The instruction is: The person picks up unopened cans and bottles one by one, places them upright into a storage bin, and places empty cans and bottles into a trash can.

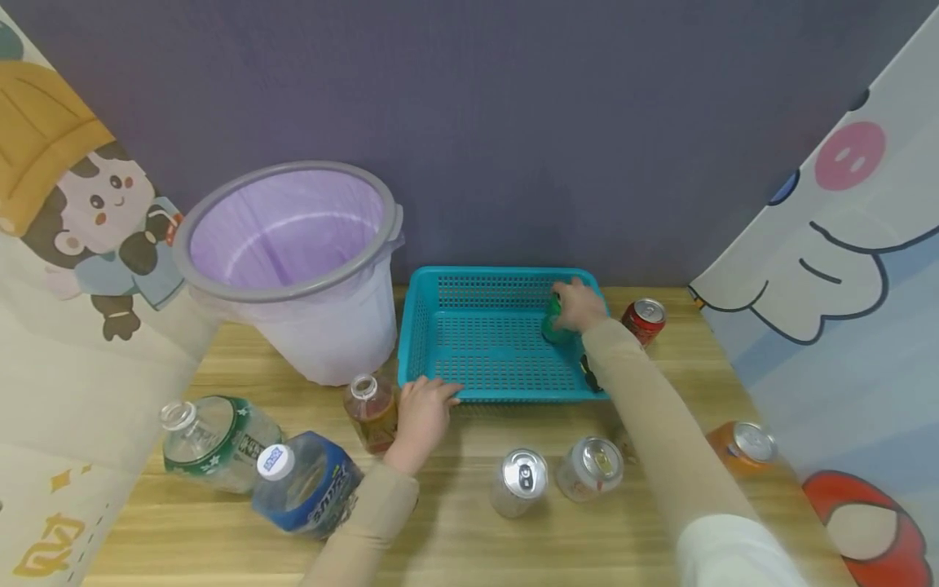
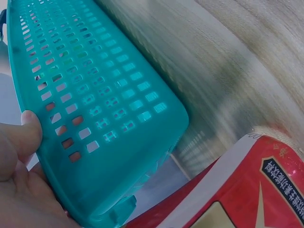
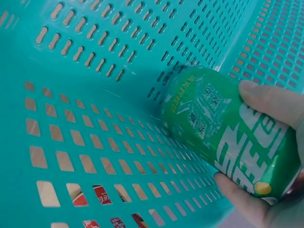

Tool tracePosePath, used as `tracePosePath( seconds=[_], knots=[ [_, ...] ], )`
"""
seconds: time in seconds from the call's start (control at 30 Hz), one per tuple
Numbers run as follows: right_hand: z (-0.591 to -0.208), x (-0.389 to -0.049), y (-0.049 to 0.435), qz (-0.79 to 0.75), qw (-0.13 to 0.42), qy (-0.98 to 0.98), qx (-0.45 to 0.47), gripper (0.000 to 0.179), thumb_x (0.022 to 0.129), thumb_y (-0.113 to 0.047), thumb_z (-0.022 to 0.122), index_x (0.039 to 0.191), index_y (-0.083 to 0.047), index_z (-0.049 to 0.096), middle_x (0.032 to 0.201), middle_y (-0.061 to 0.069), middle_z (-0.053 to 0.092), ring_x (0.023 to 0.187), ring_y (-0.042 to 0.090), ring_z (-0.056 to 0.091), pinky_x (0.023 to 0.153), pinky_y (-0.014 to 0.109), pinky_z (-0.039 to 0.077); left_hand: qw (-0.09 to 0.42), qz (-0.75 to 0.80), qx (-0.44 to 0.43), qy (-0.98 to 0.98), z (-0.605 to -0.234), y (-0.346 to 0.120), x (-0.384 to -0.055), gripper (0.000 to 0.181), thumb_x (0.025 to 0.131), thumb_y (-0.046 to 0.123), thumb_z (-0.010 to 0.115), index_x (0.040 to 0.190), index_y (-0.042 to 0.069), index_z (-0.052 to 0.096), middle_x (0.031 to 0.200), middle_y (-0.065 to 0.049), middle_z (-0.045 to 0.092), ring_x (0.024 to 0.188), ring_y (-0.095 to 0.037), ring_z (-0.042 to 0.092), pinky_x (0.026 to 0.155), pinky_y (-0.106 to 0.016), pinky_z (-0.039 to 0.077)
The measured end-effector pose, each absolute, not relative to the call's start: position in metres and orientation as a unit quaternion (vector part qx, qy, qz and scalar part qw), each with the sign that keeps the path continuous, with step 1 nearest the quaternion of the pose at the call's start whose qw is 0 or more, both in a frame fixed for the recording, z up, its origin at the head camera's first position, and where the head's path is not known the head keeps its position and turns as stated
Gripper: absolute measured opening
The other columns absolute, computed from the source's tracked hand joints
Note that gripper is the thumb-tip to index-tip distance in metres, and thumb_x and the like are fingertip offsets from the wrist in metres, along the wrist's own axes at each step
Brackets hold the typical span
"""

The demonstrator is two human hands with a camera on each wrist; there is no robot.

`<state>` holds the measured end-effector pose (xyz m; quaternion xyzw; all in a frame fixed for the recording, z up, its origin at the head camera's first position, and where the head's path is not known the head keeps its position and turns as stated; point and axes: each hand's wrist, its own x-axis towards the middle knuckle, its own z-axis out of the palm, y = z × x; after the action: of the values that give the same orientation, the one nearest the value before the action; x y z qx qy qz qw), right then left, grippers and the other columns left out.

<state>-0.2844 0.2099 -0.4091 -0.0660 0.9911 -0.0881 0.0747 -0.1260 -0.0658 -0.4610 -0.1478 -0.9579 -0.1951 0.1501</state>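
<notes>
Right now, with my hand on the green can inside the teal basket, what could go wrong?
The green can could tip or roll if your right hand releases it unsteadily in the basket. The bottle of brown liquid stands close beside your left hand, so pulling back carelessly might knock it over. The red can stands just outside the basket near your right sleeve, which might bump it.

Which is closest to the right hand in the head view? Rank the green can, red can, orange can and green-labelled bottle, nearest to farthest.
1. Green can: in the right hand, inside the teal basket.
2. Red can: just right of the basket.
3. Orange can: front right.
4. Green-labelled bottle: far left.
</notes>
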Motion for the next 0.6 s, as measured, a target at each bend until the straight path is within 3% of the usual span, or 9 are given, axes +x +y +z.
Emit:
tracePosePath(
  seconds=[0.6],
  knots=[
    [-0.418,-0.295,0.207,-0.114,0.114,0.986,-0.045,0.066,0.074,-0.016,0.079,0.131,-0.006,0.048,0.122,0.024,0.046,0.107,0.04,0.05,0.085,0.051,0.048,0.164,-0.198,-0.152,-0.954,-0.468,-0.066,-0.128,0.019,0.079,0.018,0.072,0.098,0.018,0.075,0.086,0.0,0.071,0.072,-0.016,0.052,0.071,-0.032,0.036]
  ],
)
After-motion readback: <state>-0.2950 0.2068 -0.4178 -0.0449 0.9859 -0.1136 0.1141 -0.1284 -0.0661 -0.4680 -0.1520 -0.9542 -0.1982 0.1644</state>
